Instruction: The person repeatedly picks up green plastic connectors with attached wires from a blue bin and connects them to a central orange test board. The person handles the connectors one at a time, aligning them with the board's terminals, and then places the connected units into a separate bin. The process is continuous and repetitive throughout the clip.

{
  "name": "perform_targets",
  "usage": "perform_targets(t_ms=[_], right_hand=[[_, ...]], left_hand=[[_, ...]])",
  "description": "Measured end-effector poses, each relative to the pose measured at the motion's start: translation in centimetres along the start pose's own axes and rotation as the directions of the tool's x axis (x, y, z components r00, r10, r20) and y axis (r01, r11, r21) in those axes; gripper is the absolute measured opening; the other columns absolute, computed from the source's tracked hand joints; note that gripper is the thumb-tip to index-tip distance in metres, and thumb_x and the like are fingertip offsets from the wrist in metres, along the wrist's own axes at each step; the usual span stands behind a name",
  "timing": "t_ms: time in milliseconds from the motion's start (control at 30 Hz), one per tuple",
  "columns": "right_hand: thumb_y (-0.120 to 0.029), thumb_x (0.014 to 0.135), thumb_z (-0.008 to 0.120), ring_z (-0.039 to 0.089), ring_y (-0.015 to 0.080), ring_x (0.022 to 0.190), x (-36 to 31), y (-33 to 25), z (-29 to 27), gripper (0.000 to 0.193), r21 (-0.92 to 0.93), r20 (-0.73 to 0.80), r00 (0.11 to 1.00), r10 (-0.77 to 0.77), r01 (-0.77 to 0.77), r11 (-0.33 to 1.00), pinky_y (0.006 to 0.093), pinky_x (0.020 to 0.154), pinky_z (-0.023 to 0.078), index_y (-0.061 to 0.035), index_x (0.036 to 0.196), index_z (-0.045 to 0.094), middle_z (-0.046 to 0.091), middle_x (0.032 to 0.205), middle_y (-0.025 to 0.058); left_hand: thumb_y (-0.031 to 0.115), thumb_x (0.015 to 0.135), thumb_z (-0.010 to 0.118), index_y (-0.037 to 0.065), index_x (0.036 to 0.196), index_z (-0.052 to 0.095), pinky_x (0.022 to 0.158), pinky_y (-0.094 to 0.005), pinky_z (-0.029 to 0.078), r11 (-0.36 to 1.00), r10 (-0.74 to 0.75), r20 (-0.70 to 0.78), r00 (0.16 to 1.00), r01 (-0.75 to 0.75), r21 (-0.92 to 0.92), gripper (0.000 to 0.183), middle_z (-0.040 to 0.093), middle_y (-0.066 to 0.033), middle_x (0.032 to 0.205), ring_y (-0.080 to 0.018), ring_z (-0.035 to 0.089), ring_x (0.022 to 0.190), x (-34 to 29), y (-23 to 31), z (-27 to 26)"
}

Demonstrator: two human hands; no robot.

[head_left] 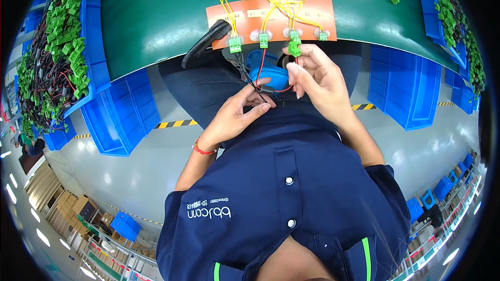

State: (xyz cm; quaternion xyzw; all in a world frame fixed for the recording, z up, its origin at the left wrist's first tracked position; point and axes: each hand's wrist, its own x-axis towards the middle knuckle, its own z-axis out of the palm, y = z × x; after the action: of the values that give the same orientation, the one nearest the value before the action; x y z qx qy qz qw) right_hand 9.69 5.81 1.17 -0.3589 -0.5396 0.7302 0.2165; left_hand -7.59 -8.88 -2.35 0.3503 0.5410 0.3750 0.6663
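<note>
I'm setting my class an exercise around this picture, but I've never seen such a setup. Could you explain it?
There is no machine: a person works with two bare hands. The one picture comes from a fisheye camera worn on the head, looking down, so straight edges bend. At the edge of the glossy green tabletop lies a flat orange board with green plastic connectors and thin yellow wires. The left hand is at a small black cylindrical piece; the right hand touches a green plastic plug. How firmly each grips is unclear.
</note>
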Motion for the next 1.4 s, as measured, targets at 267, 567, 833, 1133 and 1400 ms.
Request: perform_targets(t_ms=[267, 567, 833, 1133, 1400], right_hand=[[-0.006, 0.099, 0.06, 0.059, 0.0059, 0.062, -0.7, 0.7, -1.0, 0.02, -0.243, -0.202, 0.95, -0.237, 0.186, 0.952, 0.0215, 0.056, 0.047, 0.0049, 0.113, 0.068, 0.07, 0.089, 0.0086], [-0.017, 0.104, 0.053, 0.064, 0.0147, 0.081, -1.9, 1.3, -4.4, 0.033, 0.568, -0.08, 0.993, -0.083, 0.114, 0.815, 0.0294, 0.078, 0.054, 0.008, 0.124, 0.063, 0.068, 0.097, 0.0108], [-0.013, 0.098, 0.064, 0.062, 0.0103, 0.067, -1.1, 2.5, -4.5, 0.022, 0.183, -0.207, 0.976, -0.068, 0.107, 0.977, 0.0236, 0.064, 0.052, 0.0042, 0.109, 0.072, 0.068, 0.087, 0.0088], [-0.014, 0.097, 0.065, 0.059, 0.0078, 0.059, -0.6, 2.4, -4.0, 0.02, 0.295, -0.166, 0.986, -0.009, 0.059, 0.954, 0.0214, 0.058, 0.048, 0.0026, 0.104, 0.074, 0.068, 0.08, 0.0072], [-0.017, 0.096, 0.064, 0.054, 0.0067, 0.056, 0.6, 2.2, -5.2, 0.024, 0.496, -0.036, 0.997, 0.065, -0.039, 0.867, 0.0223, 0.058, 0.047, 0.0034, 0.105, 0.073, 0.067, 0.078, 0.0061]], left_hand=[[0.018, 0.102, 0.057, 0.002, 0.125, 0.064, 0.096, -0.0326, 0.049, 0.946, -0.038, -0.027, 0.999, 0.044, 0.32, 0.029, 0.069, -0.0113, 0.111, -0.0211, 0.065, 0.107, 0.8, -0.3, 0.7], [0.022, 0.103, 0.053, 0.006, 0.121, 0.068, 0.09, -0.0374, 0.051, 0.802, 0.189, -0.009, 0.982, -0.149, 0.579, 0.029, 0.07, -0.0146, 0.113, -0.0333, 0.066, 0.1, 3.2, -0.8, 2.8], [0.027, 0.107, 0.048, 0.003, 0.127, 0.065, 0.091, -0.0319, 0.053, 0.95, 0.144, 0.165, 0.976, -0.183, 0.254, 0.036, 0.073, -0.0093, 0.11, -0.0185, 0.069, 0.1, 4.6, 0.6, 4.2], [0.027, 0.107, 0.047, 0.0, 0.126, 0.065, 0.096, -0.0299, 0.05, 0.996, 0.007, 0.219, 0.976, -0.025, 0.081, 0.037, 0.071, -0.0109, 0.117, -0.0172, 0.067, 0.105, 4.0, 1.9, 4.3], [0.025, 0.105, 0.051, -0.001, 0.127, 0.065, 0.101, -0.0333, 0.046, 0.99, 0.059, 0.408, 0.911, 0.0, -0.142, 0.037, 0.069, -0.0127, 0.114, -0.0201, 0.063, 0.112, 3.5, 3.1, 3.8]])
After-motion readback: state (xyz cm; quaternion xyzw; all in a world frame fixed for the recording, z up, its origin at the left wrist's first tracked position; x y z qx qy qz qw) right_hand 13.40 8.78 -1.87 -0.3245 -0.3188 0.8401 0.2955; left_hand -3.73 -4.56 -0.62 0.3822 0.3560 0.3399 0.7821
